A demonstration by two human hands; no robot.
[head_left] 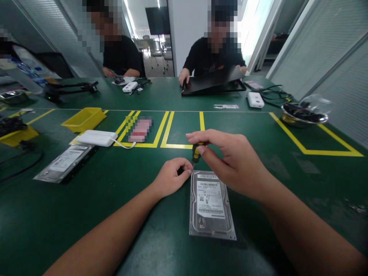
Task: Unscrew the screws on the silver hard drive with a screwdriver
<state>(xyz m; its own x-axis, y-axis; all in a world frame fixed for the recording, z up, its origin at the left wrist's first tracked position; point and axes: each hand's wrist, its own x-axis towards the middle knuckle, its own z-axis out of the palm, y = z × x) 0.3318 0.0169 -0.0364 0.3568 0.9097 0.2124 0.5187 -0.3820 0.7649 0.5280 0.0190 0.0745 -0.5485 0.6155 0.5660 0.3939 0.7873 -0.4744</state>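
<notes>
The hard drive [211,201] lies flat on the green table [161,237], its label upward, and its long axis runs from 12 o'clock to a little before 6. The relation that matters is at its 11 o'clock corner, where the screwdriver [196,152] stands almost upright; from this grip, the drive extends toward between 5 and 6 o'clock. The right hand [234,163] pinches the handle, thumb at the side, and it covers the drive's 1 o'clock corner from view. The left hand [171,178] is nearer to the working corner, thumb and finger brought together there; I cannot tell if they pinch the shaft or the drive's edge. At 10 o'clock is a yellow tray [83,122]; farther, between 9 and 10, a second yellow bin [23,137] carries dark items. Between 1 and 2 o'clock, a metal bowl [300,121] contains black things with clear plastic.
</notes>
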